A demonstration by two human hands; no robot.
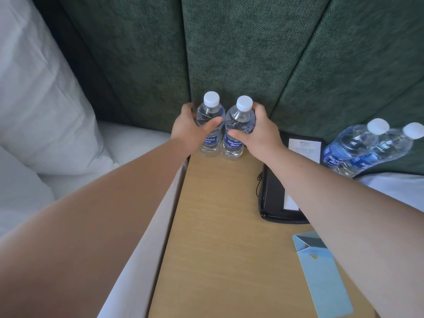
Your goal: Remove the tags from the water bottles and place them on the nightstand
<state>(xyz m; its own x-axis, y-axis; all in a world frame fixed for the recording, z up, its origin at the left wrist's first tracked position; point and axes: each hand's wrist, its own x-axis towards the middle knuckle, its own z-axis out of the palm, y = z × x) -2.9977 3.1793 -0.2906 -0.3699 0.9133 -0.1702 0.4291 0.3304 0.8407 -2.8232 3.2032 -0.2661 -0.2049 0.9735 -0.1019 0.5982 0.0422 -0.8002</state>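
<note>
Two small Aquafina water bottles with white caps stand side by side at the back left corner of the wooden nightstand (pixel 213 226). My left hand (pixel 190 129) grips the left bottle (pixel 211 115) around its middle. My right hand (pixel 259 131) grips the right bottle (pixel 239 118) the same way. Neither neck carries a tag. Light blue paper tags (pixel 321 271) lie flat on the nightstand at the front right, partly under my right forearm.
Two more bottles (pixel 367 145) stand at the right, against the green padded headboard (pixel 229 53). A black leather folder (pixel 275 198) with a white card (pixel 305 148) lies on the nightstand's right side. White pillows (pixel 34 99) and bedding lie to the left.
</note>
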